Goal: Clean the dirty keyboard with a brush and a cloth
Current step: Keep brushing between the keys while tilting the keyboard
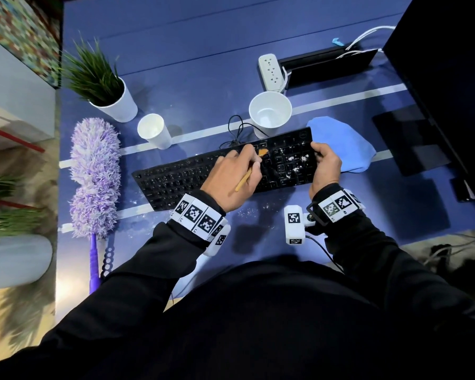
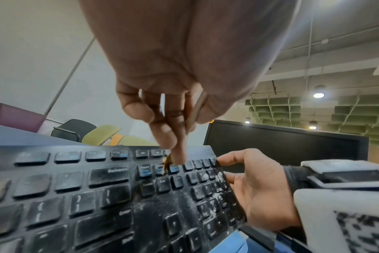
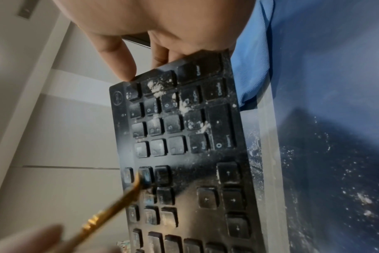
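Observation:
A black keyboard (image 1: 192, 176) lies across the blue desk, with white powder (image 1: 295, 160) on its number pad. My left hand (image 1: 251, 157) pinches a thin wooden-handled brush (image 1: 243, 181); its orange bristles (image 1: 263, 152) press on the keys left of the number pad. The bristles bend against a key in the right wrist view, brush (image 3: 110, 208) on keyboard (image 3: 184, 154). My right hand (image 1: 320, 154) grips the keyboard's right end, seen as right hand (image 2: 255, 188) beside the keyboard (image 2: 110, 196) with the end tilted up. A blue cloth (image 1: 343, 146) lies under and behind that end.
Two white cups (image 1: 269, 112) (image 1: 154, 130) stand behind the keyboard, with its cable (image 1: 236, 133) between them. A purple duster (image 1: 93, 174) and potted plant (image 1: 104, 86) sit left. A power strip (image 1: 272, 71) and dark monitor (image 1: 450, 64) are at the right. Crumbs (image 1: 247, 212) dot the desk's front.

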`<state>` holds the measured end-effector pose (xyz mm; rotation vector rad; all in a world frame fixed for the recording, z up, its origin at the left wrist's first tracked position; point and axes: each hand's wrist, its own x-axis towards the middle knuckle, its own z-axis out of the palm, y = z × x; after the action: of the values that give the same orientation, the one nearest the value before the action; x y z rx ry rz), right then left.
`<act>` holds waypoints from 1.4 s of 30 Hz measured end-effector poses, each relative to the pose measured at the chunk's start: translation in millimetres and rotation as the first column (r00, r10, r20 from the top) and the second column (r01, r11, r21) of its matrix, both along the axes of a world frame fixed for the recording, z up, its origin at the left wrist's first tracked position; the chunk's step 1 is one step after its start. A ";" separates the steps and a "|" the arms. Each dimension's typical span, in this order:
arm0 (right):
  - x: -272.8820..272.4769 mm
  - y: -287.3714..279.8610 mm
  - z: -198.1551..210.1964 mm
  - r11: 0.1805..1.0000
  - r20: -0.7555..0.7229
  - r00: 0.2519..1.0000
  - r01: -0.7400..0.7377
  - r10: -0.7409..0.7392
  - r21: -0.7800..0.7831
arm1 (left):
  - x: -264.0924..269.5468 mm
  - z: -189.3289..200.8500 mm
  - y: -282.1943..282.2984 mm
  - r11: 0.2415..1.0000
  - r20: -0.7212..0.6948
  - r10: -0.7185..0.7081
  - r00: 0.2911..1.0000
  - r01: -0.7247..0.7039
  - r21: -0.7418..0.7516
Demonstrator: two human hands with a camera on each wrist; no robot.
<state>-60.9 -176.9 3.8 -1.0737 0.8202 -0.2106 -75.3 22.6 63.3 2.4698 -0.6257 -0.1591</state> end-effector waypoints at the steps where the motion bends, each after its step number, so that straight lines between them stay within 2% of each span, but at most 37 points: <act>1: -0.2 0.2 -0.5 1.000 0.000 1.000 0.001 -0.001 -0.004 | 0.6 -2.6 0.9 1.000 -0.007 -0.002 1.000 0.002 0.029; 6: -1.4 -0.5 -0.6 1.000 -0.009 1.000 0.006 -0.006 -0.009 | -6.9 -7.3 -3.8 0.997 -0.038 -0.068 0.997 0.069 0.015; 10: -1.9 -0.7 -1.0 1.000 -0.007 1.000 0.011 -0.011 -0.019 | -8.1 -11.8 -1.3 0.990 -0.012 0.074 0.997 -0.071 0.125; 15: -1.0 1.3 0.8 1.000 -0.010 1.000 0.001 -0.001 -0.018 | -21.5 -6.2 -13.5 0.983 -0.098 -0.090 0.991 0.104 0.154; 17: -0.2 1.2 1.3 1.000 -0.009 1.000 -0.003 0.003 -0.021 | -19.0 -3.8 -13.0 0.988 -0.067 -0.053 0.996 0.062 0.139; 21: -0.3 -1.5 -2.9 1.000 -0.010 1.000 -0.001 0.001 -0.026 | -1.9 4.2 -9.5 0.995 0.087 0.096 0.992 -0.096 -0.008; 23: -0.9 0.0 -1.3 1.000 -0.014 1.000 0.003 -0.003 -0.017 | 1.2 1.6 -7.9 0.998 0.069 0.053 0.996 -0.051 -0.032; 26: -1.5 0.9 1.0 1.000 -0.012 1.000 0.018 -0.018 0.000 | -7.4 -15.2 -9.3 0.996 -0.067 -0.089 0.994 0.089 0.003; 28: -1.6 1.2 2.8 1.000 -0.012 1.000 0.018 -0.018 0.002 | -17.3 -23.6 -11.0 0.991 -0.130 -0.125 0.984 0.130 0.032; 33: -1.4 -0.3 2.2 1.000 -0.010 1.000 0.004 -0.005 -0.012 | -18.5 -23.4 -16.1 0.995 -0.013 0.004 1.000 -0.005 -0.101; 37: -2.5 0.9 4.1 1.000 -0.015 1.000 0.008 -0.008 0.012 | -18.0 -28.9 -14.7 0.993 -0.170 -0.121 0.978 0.117 -0.033; 42: -2.3 -1.3 4.0 1.000 -0.007 1.000 0.002 -0.002 -0.006 | -22.5 -29.0 -7.4 0.995 -0.073 -0.094 0.993 0.096 0.025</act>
<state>-63.2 -178.2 7.8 -1.0800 0.8278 -0.2115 -97.8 15.2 34.3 2.4510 -0.7156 -0.2942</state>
